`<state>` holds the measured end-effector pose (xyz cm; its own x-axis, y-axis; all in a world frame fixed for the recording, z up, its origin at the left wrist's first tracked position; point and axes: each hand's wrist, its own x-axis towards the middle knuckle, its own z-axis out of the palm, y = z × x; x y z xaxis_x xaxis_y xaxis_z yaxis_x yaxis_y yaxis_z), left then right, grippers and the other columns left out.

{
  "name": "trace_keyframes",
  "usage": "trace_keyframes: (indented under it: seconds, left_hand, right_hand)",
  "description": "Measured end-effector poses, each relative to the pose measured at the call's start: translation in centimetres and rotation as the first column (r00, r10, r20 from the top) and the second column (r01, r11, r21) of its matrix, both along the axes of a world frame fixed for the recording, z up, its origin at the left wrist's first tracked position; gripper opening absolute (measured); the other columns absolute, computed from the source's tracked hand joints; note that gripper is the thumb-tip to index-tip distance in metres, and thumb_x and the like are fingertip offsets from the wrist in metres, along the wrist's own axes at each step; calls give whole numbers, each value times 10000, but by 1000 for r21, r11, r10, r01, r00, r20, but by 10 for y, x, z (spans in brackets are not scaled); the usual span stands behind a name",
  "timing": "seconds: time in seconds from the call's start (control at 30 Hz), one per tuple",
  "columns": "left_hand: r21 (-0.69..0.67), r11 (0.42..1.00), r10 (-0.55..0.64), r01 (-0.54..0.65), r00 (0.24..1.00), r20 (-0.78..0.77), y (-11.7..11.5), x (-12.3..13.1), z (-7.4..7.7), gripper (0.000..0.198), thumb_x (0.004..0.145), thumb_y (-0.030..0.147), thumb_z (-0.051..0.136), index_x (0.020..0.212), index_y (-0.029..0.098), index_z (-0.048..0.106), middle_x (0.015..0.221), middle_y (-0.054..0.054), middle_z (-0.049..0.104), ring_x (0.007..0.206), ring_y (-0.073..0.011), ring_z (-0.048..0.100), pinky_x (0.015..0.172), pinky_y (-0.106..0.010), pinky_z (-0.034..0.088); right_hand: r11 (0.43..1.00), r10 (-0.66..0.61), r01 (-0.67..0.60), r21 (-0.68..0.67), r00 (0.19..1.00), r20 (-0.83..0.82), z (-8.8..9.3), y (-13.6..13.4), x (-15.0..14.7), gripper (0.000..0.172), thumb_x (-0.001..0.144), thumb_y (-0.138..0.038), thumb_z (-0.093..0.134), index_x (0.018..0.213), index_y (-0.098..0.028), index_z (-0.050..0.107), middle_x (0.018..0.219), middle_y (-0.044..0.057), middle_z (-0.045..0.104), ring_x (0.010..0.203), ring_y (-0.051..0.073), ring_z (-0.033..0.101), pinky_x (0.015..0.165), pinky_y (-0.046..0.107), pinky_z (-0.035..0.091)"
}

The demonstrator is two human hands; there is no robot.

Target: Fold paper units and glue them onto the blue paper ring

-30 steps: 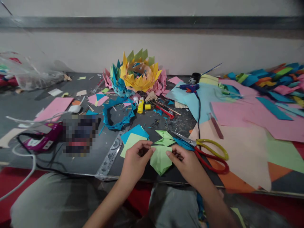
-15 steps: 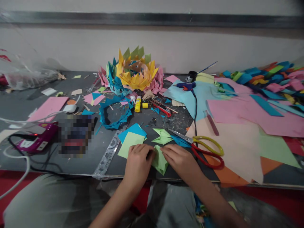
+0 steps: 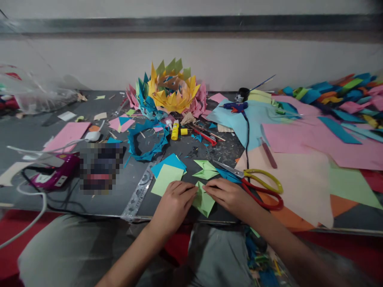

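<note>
A light green piece of folded paper [image 3: 204, 204] lies at the table's front edge between my two hands. My left hand [image 3: 177, 199] pinches its left side with fingers pressed together. On the upper right side, the fingertips of my right hand [image 3: 229, 196] are closed on the same paper. Just beyond it sits another folded green piece [image 3: 206, 169]. Left of my hands, a green square sheet [image 3: 167, 180] overlaps blue square sheets [image 3: 171, 162]. Scissors [image 3: 263, 181] with yellow and red handles rest close to my right hand, over a blue piece of paper.
A clear plastic ruler [image 3: 139, 195] lies on the left. Behind are a blue paper ring [image 3: 131, 145], a glue stick [image 3: 175, 130], colourful paper crowns [image 3: 173, 97] and a glue gun [image 3: 235, 107]. Large coloured sheets [image 3: 305, 179] cover the right side. A purple device [image 3: 56, 173] with cables stands left.
The view has shifted slightly, moving most things a little to the right. Both hands stay on the folded green paper, with the fingers slightly shifted and more of its upper part showing.
</note>
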<state>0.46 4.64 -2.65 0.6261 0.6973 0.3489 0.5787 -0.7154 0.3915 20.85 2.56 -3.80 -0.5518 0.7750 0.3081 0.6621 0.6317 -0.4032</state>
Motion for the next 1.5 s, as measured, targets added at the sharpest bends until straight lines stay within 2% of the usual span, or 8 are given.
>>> trace_keyframes:
  seconds: [0.3, 0.47, 0.7, 1.07, 1.5]
  left_hand:
    - [-49, 996, -75, 75, 997, -5, 0, 0, 1, 213, 876, 176, 425, 970, 150, 615, 930, -60, 608, 864, -156, 530, 795, -315, 482]
    - [-76, 994, -80, 79, 997, -8, 4, 0, 1, 193, 864, 185, 454, 923, 158, 635, 920, -53, 617, 852, -156, 541, 804, -308, 475]
    - [-98, 980, -174, 171, 985, -21, 14, -3, 2, 170, 855, 216, 483, 861, 171, 646, 915, -38, 623, 866, -143, 550, 813, -279, 460]
    - [-67, 978, -197, 198, 980, 22, 13, -5, -4, 150, 854, 191, 482, 892, 156, 623, 924, -36, 619, 851, -141, 546, 798, -283, 454]
    - [-85, 976, -202, 201, 979, 1, 12, -6, -3, 143, 847, 185, 492, 875, 147, 628, 929, -33, 627, 872, -159, 558, 810, -286, 458]
  right_hand:
    - [1000, -6, 5, 26, 1000, 24, 3, 1, -4, 250, 903, -187, 368, 976, -188, 608, 883, 67, 589, 825, 159, 546, 737, 289, 475]
    - [999, 5, -6, 35, 1000, 31, 5, 1, -3, 245, 904, -193, 375, 949, -162, 614, 887, 73, 590, 806, 158, 540, 723, 285, 471]
    - [999, 24, -24, 40, 1000, -13, 1, 3, -3, 227, 896, -198, 405, 955, -162, 621, 974, 80, 613, 887, 172, 553, 774, 310, 481]
    - [999, 41, -40, -15, 999, 15, 5, 0, 0, 252, 905, -218, 389, 943, -155, 630, 995, 87, 622, 915, 179, 560, 801, 336, 496]
    - [998, 38, -40, 41, 998, 54, 4, 1, -2, 228, 893, -204, 415, 956, -155, 629, 992, 87, 628, 901, 182, 564, 762, 333, 488]
